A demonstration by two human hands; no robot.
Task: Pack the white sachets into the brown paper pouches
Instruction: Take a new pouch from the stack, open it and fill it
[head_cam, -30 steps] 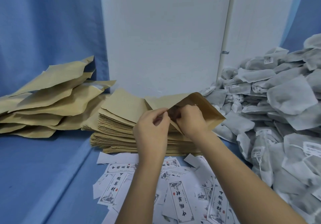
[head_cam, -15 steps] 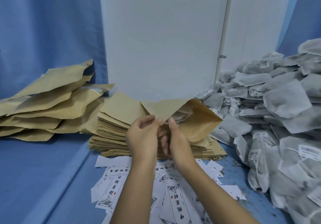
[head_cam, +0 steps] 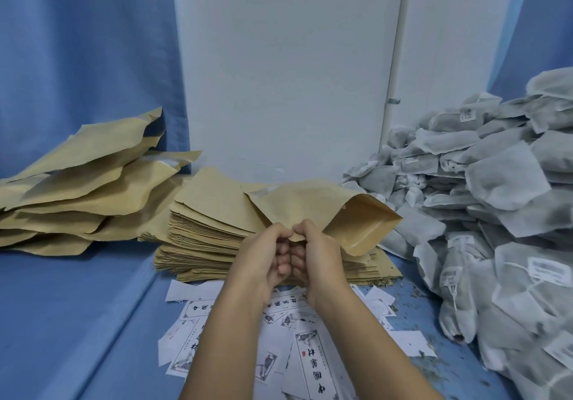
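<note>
Across the blue surface (head_cam: 77,306), a deep heap of white sachets (head_cam: 502,188) banks up on the right, cut off by the frame edge; a loose pile of bulging brown pouches (head_cam: 83,188) lies far left; a squared stack of flat pouches (head_cam: 204,238) sits in the centre; printed paper labels (head_cam: 313,356) scatter in front, their print too blurred to read; above the stack one brown paper pouch (head_cam: 356,223) is held up, the left hand (head_cam: 260,260) and right hand (head_cam: 319,257) side by side, each grip pinching its near edge; the step looks like work on the pouch mouth, parting or pressing it, I cannot tell which; whether a sachet is inside is hidden; filling would call for the right hand to let go and reach for the heap.
</note>
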